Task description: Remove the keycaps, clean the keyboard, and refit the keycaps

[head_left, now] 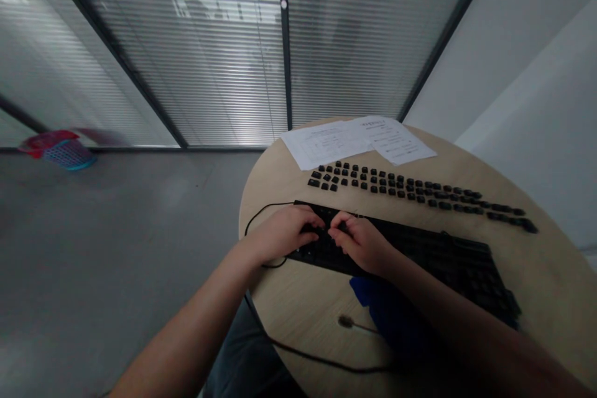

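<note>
A black keyboard (420, 245) lies slanted across the round wooden table. Over its left part is my left hand (291, 231), its fingers bent and the thumb near the fingertips. Close beside it, my right hand (357, 237) has its fingers curled in towards the thumb, above the same part of the keyboard. The fingertips of the two hands nearly meet. Whether either hand grips something small is too dark to tell. Behind the keyboard, loose black keycaps (374, 180) lie in several rows.
Printed papers (326, 140) lie at the table's (268, 177) back edge. A blue cloth (392, 311) and a small brush (346, 321) are in front of the keyboard. A black cable (321, 359) loops past the near edge. A red and blue basket (69, 152) stands on the floor.
</note>
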